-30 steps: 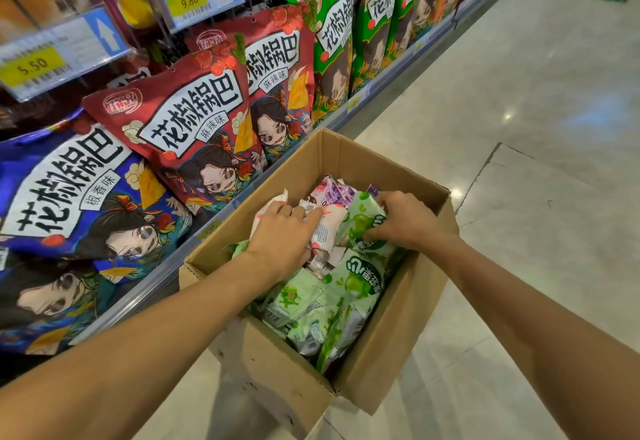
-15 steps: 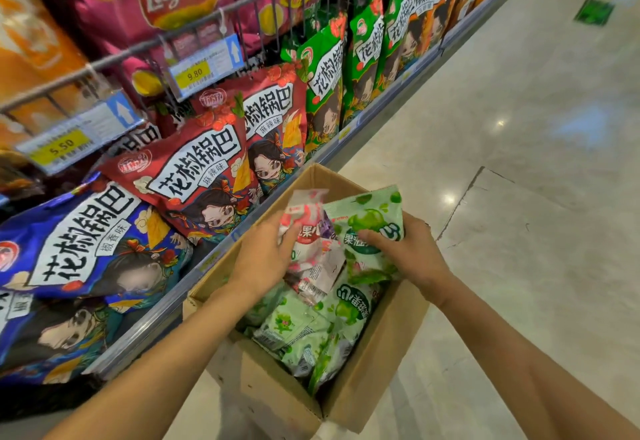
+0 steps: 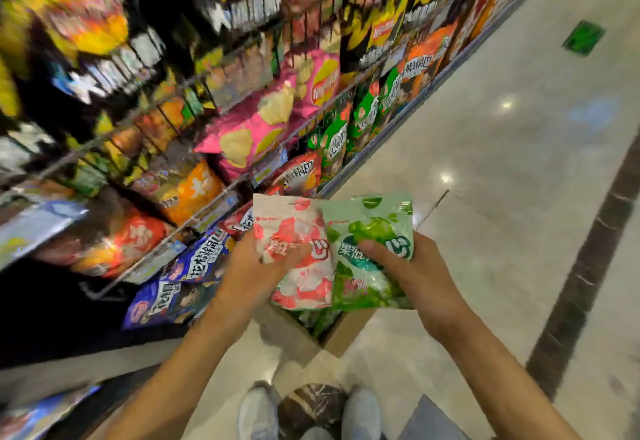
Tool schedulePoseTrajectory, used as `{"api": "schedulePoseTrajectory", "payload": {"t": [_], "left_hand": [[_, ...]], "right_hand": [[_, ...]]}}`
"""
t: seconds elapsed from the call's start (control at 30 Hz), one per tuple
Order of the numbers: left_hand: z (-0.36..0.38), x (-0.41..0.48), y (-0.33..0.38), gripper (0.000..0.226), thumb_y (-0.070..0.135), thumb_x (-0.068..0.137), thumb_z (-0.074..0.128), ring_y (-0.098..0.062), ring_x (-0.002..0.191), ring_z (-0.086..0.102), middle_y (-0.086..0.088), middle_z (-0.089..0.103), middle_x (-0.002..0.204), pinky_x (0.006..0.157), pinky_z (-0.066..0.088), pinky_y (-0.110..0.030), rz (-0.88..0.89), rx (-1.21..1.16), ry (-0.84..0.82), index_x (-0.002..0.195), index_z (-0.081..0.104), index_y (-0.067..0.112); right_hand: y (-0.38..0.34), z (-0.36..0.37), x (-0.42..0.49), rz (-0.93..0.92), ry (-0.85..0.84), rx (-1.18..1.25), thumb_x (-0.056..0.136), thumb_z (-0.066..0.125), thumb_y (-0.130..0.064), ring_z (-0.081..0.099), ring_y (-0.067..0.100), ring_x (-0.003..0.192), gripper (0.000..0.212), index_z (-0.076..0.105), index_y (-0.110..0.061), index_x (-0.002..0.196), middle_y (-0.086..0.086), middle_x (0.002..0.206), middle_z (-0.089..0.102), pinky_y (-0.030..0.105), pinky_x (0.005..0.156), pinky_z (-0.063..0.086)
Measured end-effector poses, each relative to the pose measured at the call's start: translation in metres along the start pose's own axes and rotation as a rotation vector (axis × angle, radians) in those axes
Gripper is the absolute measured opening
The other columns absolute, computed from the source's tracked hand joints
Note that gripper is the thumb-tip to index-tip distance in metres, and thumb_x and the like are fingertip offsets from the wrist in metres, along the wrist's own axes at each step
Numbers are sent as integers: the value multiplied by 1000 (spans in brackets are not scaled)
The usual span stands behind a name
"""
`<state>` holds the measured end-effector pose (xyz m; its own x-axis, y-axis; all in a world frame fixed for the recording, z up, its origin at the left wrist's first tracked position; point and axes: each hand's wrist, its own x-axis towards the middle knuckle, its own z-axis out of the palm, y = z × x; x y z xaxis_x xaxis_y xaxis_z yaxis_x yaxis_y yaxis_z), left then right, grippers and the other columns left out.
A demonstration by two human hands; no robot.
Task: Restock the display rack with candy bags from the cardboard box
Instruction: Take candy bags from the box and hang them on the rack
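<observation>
Nearest us, our pale shoes [image 3: 258, 412] stand just behind the cardboard box [image 3: 346, 334], with green packs [image 3: 320, 323] showing inside it. Above the box, our left hand [image 3: 252, 277] grips a glossy pink-and-white candy bag [image 3: 304, 289], thumb curled across its front. Our right hand [image 3: 415, 277] clamps a green-and-white candy bag [image 3: 367, 289] likewise, and the two bags' edges touch. Beyond the box to the left, the display rack [image 3: 242, 110] is blurred.

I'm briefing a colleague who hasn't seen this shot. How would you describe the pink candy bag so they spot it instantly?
Find the cardboard box on the floor beside the snack shelves; two hands hold bags over it. The pink candy bag is in the left hand. Its pink-and-white print sets it apart from the green candy bag beside it in the right hand.
</observation>
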<state>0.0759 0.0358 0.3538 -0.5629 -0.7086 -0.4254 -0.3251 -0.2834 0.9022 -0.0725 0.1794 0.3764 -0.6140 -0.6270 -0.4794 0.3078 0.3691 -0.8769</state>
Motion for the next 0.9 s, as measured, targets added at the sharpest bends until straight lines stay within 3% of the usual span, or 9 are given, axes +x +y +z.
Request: {"api": "schedulePoseTrajectory", "payload": {"t": [0.07,0.23,0.33,0.4,0.47,0.57,0.67,0.77,0.9], "left_hand": [[-14,-33,55,26,18,77,78,-21,97,73,3,77,102,86,58,-42,28,-15,23,101,70,25],[-57,-126,172,34,21,83,77,-13,101,71,7,75,107,87,57,-36,107,37,36,115,68,22],[-74,-176,228,36,17,82,76,4,94,68,8,74,106,78,52,-11,175,46,109,117,66,16],[-81,-203,256,35,15,83,75,7,87,68,8,74,103,69,48,-5,220,45,133,117,66,14],[-86,-224,276,35,12,83,74,4,86,69,9,76,102,68,49,-7,270,20,159,117,66,13],[-91,-249,300,31,9,82,74,10,82,68,22,73,99,67,47,-5,325,-17,222,111,67,16],[-89,-274,315,29,8,82,74,0,83,72,17,76,95,63,52,-10,335,-91,262,108,66,20],[-86,-301,321,34,14,81,75,-11,87,74,9,77,98,64,57,-19,344,-145,336,112,65,21],[-91,-338,323,31,11,82,74,-11,85,75,10,77,96,62,57,-20,335,-202,442,110,65,23]], "right_hand": [[-53,8,-39,-7,3,8,85,73,-21,76,18,81,18,72,-15,103,0,93,79,29,66,62],[-165,34,-139,-29,19,-1,84,74,-18,76,14,80,13,72,-22,97,-4,91,79,24,64,60],[-220,48,-190,-68,1,-36,84,75,-19,75,11,79,12,71,-25,93,-8,88,78,25,67,60],[-247,54,-217,-90,2,-38,83,75,-22,75,11,78,10,70,-27,91,-10,86,78,29,68,61],[-268,59,-236,-114,10,-27,82,75,-26,76,13,76,10,70,-28,90,-9,85,78,32,66,61],[-291,60,-256,-143,-9,0,83,75,-27,75,12,71,10,69,-27,90,-9,83,78,25,55,58],[-309,57,-268,-174,-61,8,83,75,-26,75,10,69,11,68,-25,93,-10,80,78,20,50,55],[-323,52,-277,-207,-146,-18,83,75,-26,75,11,72,15,69,-24,97,-9,83,78,21,51,55],[-332,57,-288,-248,-257,-50,82,77,-24,76,14,81,20,71,-23,101,-4,92,78,29,62,60]]}}
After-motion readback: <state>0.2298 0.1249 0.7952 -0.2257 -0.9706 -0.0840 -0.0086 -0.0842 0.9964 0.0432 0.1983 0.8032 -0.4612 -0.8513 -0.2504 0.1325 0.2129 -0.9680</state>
